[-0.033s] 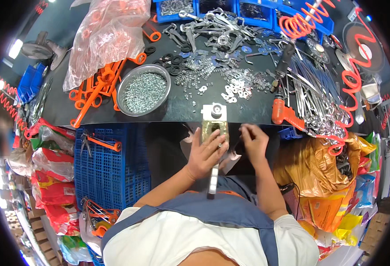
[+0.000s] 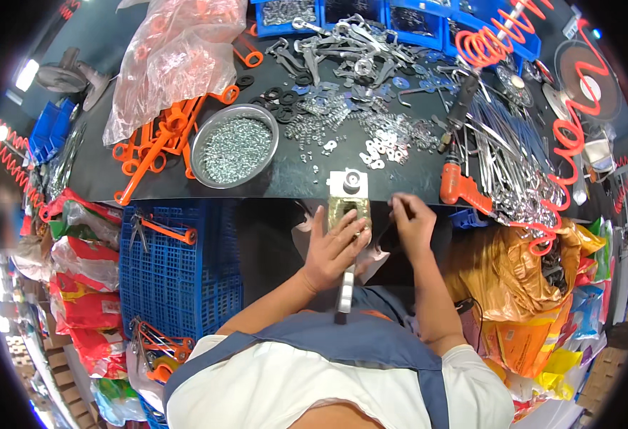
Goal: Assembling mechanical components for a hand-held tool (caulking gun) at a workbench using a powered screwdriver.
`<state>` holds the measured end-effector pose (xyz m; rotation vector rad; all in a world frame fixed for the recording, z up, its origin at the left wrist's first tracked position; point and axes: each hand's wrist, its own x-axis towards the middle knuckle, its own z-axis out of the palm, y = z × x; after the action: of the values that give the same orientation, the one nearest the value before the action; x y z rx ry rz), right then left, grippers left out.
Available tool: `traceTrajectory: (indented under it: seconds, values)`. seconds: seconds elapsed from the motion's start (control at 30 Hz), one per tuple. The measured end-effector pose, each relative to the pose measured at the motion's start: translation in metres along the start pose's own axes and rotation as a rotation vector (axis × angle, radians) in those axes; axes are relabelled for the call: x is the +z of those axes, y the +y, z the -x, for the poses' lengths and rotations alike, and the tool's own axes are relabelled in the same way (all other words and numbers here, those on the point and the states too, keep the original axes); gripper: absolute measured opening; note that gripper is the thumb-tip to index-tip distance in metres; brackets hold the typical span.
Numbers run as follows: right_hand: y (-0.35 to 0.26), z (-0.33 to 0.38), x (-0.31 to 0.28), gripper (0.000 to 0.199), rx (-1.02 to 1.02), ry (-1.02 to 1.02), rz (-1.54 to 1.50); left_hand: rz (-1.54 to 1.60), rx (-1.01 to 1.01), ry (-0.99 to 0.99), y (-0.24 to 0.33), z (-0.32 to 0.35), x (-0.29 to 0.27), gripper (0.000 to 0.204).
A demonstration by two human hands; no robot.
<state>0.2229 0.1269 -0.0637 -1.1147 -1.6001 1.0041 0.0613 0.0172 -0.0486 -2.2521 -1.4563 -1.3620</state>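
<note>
At the near table edge stands a brass-coloured fixture (image 2: pixel 340 207) with a pale metal top and a round dark knob. My left hand (image 2: pixel 332 250) wraps over its near part, thumb on the left side and fingers across it. From under those fingers a narrow metal strip (image 2: pixel 346 292) runs toward my apron. To the right of the fixture, apart from it, my right hand (image 2: pixel 415 225) is raised with thumb and forefinger pinched together. Whatever may be between these fingertips is too small to make out.
A bowl of small metal pins (image 2: pixel 234 148) stands beside orange handles (image 2: pixel 167 139). Loose springs, washers and metal levers (image 2: pixel 346 53) cover the table middle. An orange power tool (image 2: pixel 462 187) lies right, near metal strips (image 2: pixel 503 143) and a coiled red hose (image 2: pixel 560 136). Blue crates (image 2: pixel 175 275) stand lower left.
My right hand has shifted slightly up and to the right, with its fingers still drawn together. The left hand stays on the fixture. The whole view has moved a little.
</note>
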Motion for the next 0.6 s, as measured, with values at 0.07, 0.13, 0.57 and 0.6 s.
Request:
traceTrajectory:
  seconds: [0.07,0.13,0.57,0.6]
  values:
    - [-0.013,-0.038,0.013,0.011,-0.124,-0.054,0.147,0.070,-0.045,0.015,-0.003,-0.004,-0.003,0.045]
    - [-0.027,-0.075,0.041,0.012,-0.262,-0.139,0.059,0.061,-0.041,0.026,-0.008,0.003,0.001,0.045]
    - [-0.023,-0.193,0.219,0.016,-0.512,-0.335,0.654,0.054,-0.098,-0.014,-0.005,0.021,0.003,0.043]
    - [-0.018,-0.195,0.209,0.015,-0.573,-0.301,0.629,0.020,-0.098,-0.014,-0.013,0.023,0.011,0.042]
